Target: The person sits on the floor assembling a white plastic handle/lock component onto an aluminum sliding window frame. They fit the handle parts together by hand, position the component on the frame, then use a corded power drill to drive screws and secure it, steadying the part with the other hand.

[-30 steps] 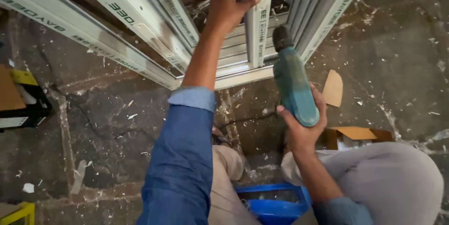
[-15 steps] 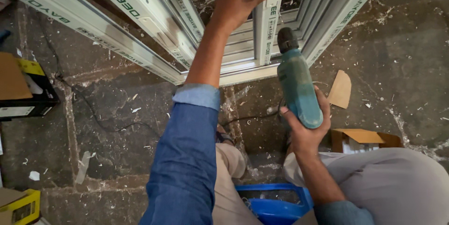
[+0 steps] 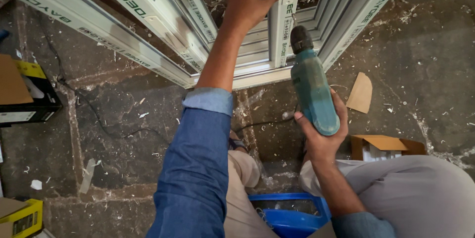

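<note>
The drill has a teal plastic body with a smooth, slightly glossy finish and a dark, matt chuck at the front. The window frame is made of white plastic profiles, smooth and faintly shiny, partly covered with protective film. The floor is rough, matt grey concrete, dusted with white shavings. The sleeve is blue woven cloth, matt. The trousers are light grey cloth, smooth. The box and the loose scrap are brown matt cardboard. The tub is glossy blue plastic.
</note>
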